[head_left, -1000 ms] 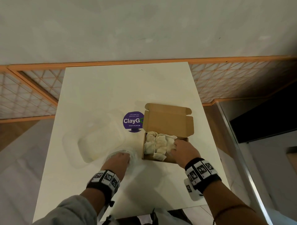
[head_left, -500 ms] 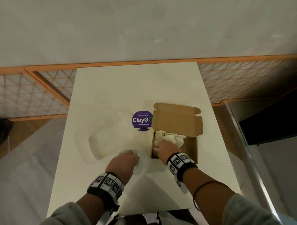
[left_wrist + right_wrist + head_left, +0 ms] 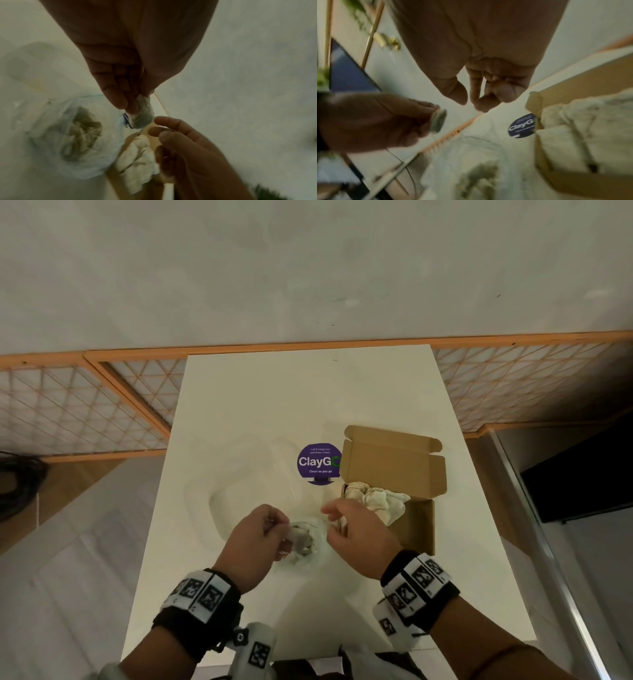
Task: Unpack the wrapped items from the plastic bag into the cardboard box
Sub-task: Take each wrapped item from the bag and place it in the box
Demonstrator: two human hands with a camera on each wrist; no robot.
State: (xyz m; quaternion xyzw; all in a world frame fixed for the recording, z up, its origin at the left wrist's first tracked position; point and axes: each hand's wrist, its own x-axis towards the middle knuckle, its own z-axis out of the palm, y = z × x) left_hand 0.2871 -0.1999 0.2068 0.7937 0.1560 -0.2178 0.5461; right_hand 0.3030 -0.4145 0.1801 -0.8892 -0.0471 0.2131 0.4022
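My left hand (image 3: 282,537) pinches a small pale wrapped item (image 3: 297,537) just above the mouth of the clear plastic bag (image 3: 246,501). In the left wrist view the wrapped item (image 3: 143,113) hangs from my fingertips, and several more wrapped items (image 3: 82,129) lie inside the bag (image 3: 51,135). My right hand (image 3: 334,518) hovers a little to the right of the item, fingers loosely curled and holding nothing. The open cardboard box (image 3: 416,525) stands at the right, with several wrapped items (image 3: 376,498) piled in its far half.
A round purple ClayGo sticker (image 3: 318,462) lies on the white table (image 3: 308,392), left of the box's raised lid (image 3: 394,460). An orange lattice fence (image 3: 85,405) runs behind the table. The table's right edge is close beside the box.
My right hand has left the box and moved left towards my left hand. My left hand has lifted a wrapped item out of the bag's mouth.
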